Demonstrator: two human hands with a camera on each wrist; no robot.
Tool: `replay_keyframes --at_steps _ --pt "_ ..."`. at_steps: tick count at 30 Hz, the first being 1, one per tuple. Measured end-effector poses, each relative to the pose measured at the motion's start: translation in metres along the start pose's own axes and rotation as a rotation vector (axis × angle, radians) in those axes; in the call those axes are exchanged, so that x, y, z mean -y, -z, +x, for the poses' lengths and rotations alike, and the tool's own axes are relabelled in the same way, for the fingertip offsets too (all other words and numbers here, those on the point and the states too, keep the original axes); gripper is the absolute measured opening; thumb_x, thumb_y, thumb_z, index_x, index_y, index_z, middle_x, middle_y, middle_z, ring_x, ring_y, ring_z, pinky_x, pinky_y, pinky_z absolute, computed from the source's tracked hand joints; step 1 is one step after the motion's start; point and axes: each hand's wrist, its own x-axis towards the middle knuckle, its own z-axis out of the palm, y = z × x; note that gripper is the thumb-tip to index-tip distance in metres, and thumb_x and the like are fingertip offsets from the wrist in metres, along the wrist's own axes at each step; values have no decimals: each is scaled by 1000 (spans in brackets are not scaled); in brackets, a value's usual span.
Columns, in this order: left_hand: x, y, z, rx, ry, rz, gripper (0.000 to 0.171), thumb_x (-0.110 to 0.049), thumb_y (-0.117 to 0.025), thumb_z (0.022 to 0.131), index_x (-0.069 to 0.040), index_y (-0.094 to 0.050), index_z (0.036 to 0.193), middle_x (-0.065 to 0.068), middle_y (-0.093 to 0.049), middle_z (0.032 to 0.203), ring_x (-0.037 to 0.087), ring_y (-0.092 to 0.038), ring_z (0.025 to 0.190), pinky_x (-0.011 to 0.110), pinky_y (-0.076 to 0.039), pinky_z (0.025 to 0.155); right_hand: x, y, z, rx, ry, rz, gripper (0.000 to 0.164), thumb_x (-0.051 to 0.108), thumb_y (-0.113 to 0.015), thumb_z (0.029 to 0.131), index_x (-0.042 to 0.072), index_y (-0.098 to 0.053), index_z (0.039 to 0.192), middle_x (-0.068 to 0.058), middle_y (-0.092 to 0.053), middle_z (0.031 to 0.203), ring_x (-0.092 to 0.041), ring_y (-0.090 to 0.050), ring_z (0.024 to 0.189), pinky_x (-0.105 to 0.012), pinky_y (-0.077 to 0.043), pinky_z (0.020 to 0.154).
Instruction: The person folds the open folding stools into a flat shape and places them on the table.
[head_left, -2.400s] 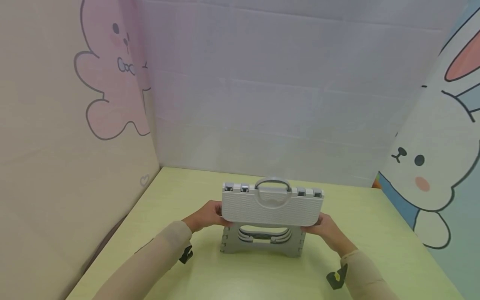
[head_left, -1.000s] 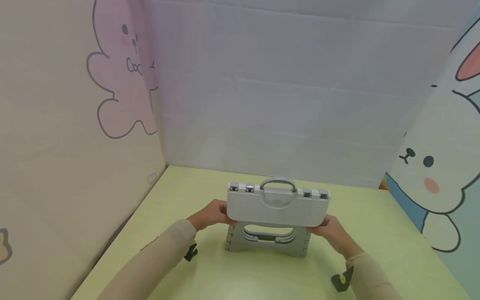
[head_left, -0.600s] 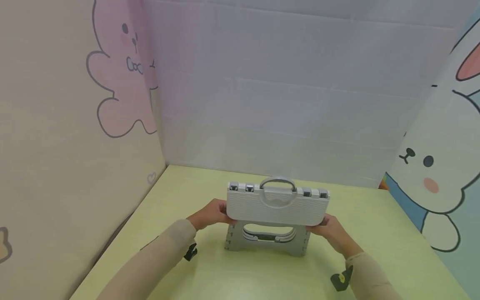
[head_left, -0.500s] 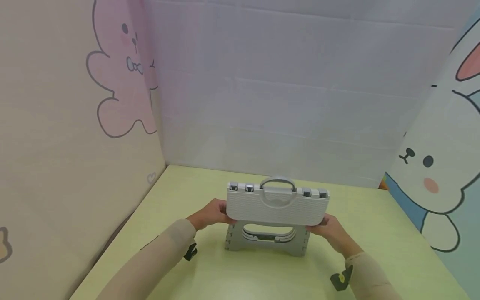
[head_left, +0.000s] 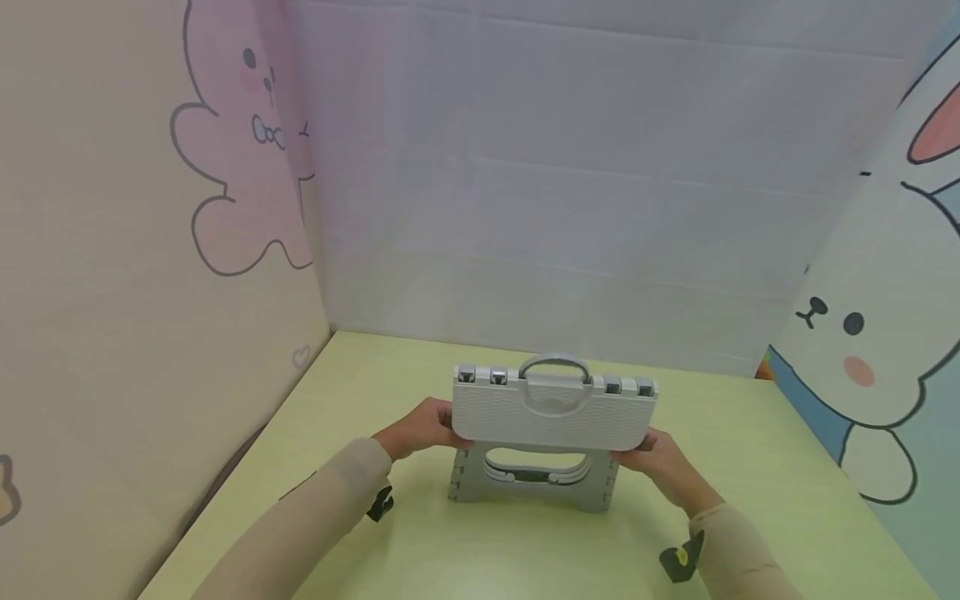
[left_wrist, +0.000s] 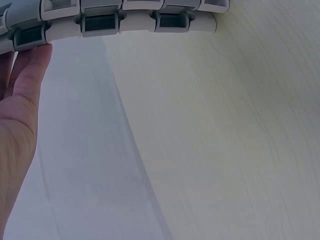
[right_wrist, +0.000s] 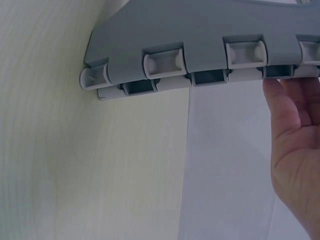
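Note:
A light grey folding stool stands on the table in the head view, its textured seat panel facing me. An arched carry handle rises at the panel's top edge between dark hinge slots. Below the panel, a leg section with an oval cut-out reaches down to the tabletop. My left hand grips the stool's left end under the panel, and my right hand grips the opposite end. In each wrist view the fingertips sit at the hinged edge of the stool; other fingers are partly hidden behind it.
The pale yellow tabletop spreads around the stool. A cloth wall closes off the back, with cartoon-printed cloths at the left and right. Dark wrist-worn pieces hang by both beige sleeves.
The head view has shifted slightly since the earliest frame. Both hands keep the same hold, and the stool stays in its place on the table.

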Motion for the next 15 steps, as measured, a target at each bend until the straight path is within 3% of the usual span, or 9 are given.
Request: replay_keyframes --at_steps 6,15 --pt "1 1 1 3 -4 1 41 -2 -71 83 4 -60 122 19 -63 121 33 -61 108 49 -50 89 -1 -1 1 0 5 24 53 9 -63 89 -21 -41 127 -10 -65 117 -5 -61 100 -26 -47 86" --pt "2 1 2 4 0 13 40 -2 -71 83 5 -60 122 19 -63 120 33 -61 108 48 -50 89 -1 -1 0 2 34 57 45 7 -62 89 -18 -46 123 13 -66 107 -4 -61 99 -24 -48 84"
